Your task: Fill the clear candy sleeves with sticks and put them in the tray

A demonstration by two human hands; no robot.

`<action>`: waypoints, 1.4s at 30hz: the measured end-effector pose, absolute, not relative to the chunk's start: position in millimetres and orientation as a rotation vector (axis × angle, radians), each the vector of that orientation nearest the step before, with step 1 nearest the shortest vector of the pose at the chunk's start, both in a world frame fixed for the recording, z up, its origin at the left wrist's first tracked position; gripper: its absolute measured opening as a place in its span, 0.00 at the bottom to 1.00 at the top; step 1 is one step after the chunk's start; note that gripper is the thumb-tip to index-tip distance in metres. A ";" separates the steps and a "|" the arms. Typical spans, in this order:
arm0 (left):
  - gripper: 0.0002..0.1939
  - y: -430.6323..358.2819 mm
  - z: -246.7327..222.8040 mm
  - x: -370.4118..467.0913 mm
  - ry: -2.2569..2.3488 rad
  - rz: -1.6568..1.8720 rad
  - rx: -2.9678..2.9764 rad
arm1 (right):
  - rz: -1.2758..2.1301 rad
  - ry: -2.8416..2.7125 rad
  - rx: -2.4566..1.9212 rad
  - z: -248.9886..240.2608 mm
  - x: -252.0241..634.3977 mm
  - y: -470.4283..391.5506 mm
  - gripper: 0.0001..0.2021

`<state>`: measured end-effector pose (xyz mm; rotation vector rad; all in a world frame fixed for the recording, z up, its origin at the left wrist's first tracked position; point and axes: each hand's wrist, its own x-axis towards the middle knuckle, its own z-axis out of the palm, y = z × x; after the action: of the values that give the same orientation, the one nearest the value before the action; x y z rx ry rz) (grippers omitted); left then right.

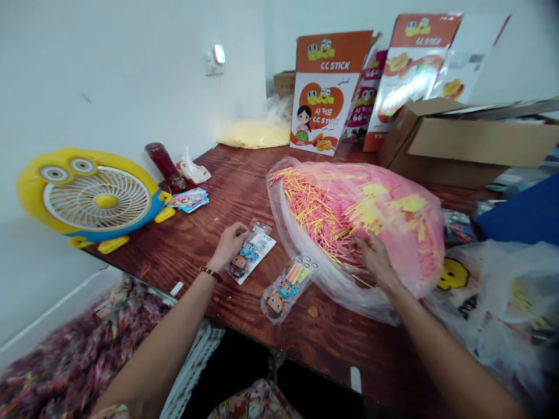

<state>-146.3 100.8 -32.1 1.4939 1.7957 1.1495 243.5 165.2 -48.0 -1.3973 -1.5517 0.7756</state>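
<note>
My left hand (pixel 230 245) pinches the edge of a small stack of clear printed pouches (pixel 248 256) lying on the wooden table. Close by, to the right, lies a clear pouch (pixel 288 288) with a cartoon face and pink and yellow sticks inside. My right hand (pixel 373 256) reaches into a large clear plastic bag (pixel 301 241) that lies open towards the left. Its fingers are closed around some pink sticks (pixel 361 234). Loose thin pink and yellow sticks (pixel 310 209) fill the bag's mouth, and bundled ones show through the plastic.
A yellow-and-blue fan (pixel 102 195) stands at the left, near a dark red bottle (pixel 163 163) and printed cards (pixel 191 199). Printed cartons (pixel 323 93) and an open brown box (pixel 476 145) stand behind the bag. A bin of wrapped packets (pixel 87 349) sits below the table's left edge.
</note>
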 end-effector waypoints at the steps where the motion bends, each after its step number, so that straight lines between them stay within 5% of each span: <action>1: 0.09 98.8 -24.7 -142.5 1.750 1.153 1.503 | 0.835 -1.543 -1.368 -37.6 235.2 160.0 0.16; 9: 0.12 68.9 36.3 -81.2 1.395 1.136 1.527 | 0.958 -1.956 -1.000 39.9 139.5 118.8 0.09; 19: 0.12 50.1 25.3 -63.1 1.243 1.011 1.408 | 0.970 -2.234 -0.844 31.2 130.9 105.7 0.08; 25: 0.17 40.5 18.5 -57.2 1.272 1.073 1.429 | 1.112 -1.993 -0.897 38.8 133.5 102.4 0.08; 32: 0.14 27.1 27.1 -53.2 1.269 1.239 1.562 | 1.396 -1.062 -0.628 57.7 121.9 91.3 0.07; 42: 0.14 20.9 29.8 -41.2 1.261 1.327 1.404 | 1.407 -1.017 -0.517 59.8 98.5 63.0 0.04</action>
<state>-41.2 20.9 29.8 1.4038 1.2610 1.3275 98.5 63.0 59.8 -0.5175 -1.0169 1.4074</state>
